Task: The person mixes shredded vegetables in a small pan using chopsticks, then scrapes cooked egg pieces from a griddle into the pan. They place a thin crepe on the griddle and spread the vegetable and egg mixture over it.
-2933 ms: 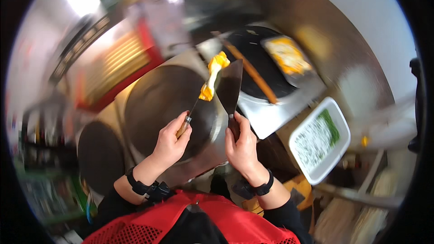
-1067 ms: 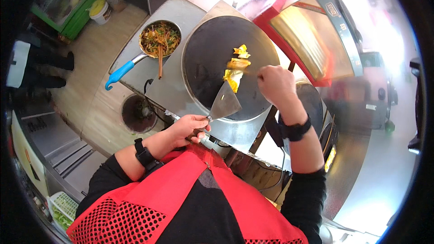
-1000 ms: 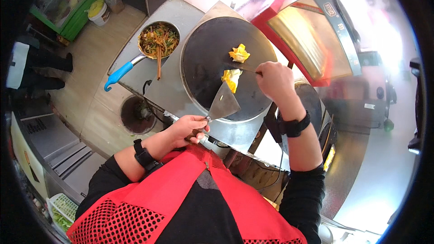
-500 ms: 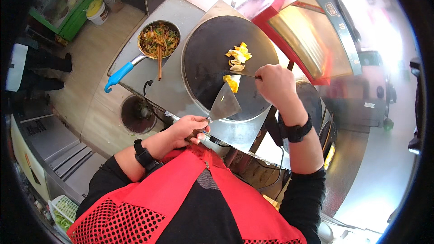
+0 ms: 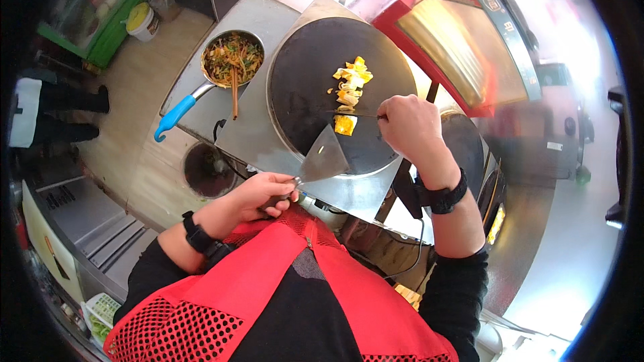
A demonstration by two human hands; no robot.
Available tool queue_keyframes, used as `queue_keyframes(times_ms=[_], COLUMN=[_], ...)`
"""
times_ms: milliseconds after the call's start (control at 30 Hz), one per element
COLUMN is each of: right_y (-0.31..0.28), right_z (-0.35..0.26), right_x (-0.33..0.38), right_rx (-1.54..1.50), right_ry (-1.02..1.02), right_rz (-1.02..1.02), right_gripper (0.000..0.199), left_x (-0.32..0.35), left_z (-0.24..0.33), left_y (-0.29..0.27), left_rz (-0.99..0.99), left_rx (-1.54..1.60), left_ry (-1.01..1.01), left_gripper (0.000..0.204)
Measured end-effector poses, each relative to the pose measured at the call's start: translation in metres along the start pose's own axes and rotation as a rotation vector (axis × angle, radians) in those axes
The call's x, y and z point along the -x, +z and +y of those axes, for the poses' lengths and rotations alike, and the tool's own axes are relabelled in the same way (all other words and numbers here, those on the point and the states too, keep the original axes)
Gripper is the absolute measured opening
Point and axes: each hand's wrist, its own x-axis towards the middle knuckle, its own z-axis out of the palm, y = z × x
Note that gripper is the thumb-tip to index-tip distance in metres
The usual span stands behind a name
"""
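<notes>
On the round black griddle (image 5: pixel 302 74) lies a row of cut yellow-and-white egg pieces (image 5: pixel 353 75), running from the far part toward me. My right hand (image 5: pixel 414 131) grips a thin-bladed tool (image 5: pixel 355 115), seen nearly edge-on; its handle is hidden in my fist. The blade lies across the row, just beyond the nearest egg piece (image 5: pixel 345 125). In my left hand (image 5: pixel 258 196), closed round its handle, is a wide triangular metal scraper (image 5: pixel 323 157). The scraper hangs over the griddle's near edge, apart from the egg, with a small pale scrap on its face.
Left of the griddle stands a blue-handled pan (image 5: pixel 235 60) of shredded vegetables, with chopsticks (image 5: pixel 235 94) in it. A red-framed glass warmer (image 5: pixel 446 47) stands at the back right. Below the counter's left side is a bin (image 5: pixel 208 171). Another person's legs (image 5: pixel 74 110) show far left.
My left hand and the scraper have drawn slightly left, away from the egg. The nearest egg piece lies squarer and flatter, and the row is more broken up. My right hand has barely moved.
</notes>
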Motion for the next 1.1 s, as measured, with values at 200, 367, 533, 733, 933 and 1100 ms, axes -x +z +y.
queue_keyframes(times_ms=[200,367,533,733,933,1100], right_y=[0.006,0.048,0.064,0.052,0.005,-0.016], right_z=[0.027,0.022,0.025,0.048,0.063,0.046], right_x=[0.063,0.097,0.075,0.031,-0.039,-0.082], right_rx=[-0.073,0.006,0.015,0.080,0.189,0.270], right_ry=[0.020,-0.200,-0.171,-0.191,-0.482,-0.410], right_rz=[0.302,0.464,0.562,0.491,0.374,0.167], right_gripper=[0.016,0.027,0.030,0.011,0.006,0.008], left_x=[0.044,-0.021,-0.117,-0.095,-0.078,-0.085], left_z=[0.043,0.101,0.144,0.121,0.088,0.083], left_y=[0.004,0.049,0.055,0.049,0.043,0.031], left_rz=[0.083,0.265,0.510,0.559,0.533,0.535], left_rx=[-0.207,-0.568,-1.373,-1.461,-1.287,-1.235], left_ry=[0.181,0.653,0.879,0.764,0.843,0.858], left_gripper=[0.017,0.032,0.039,0.039,0.029,0.042])
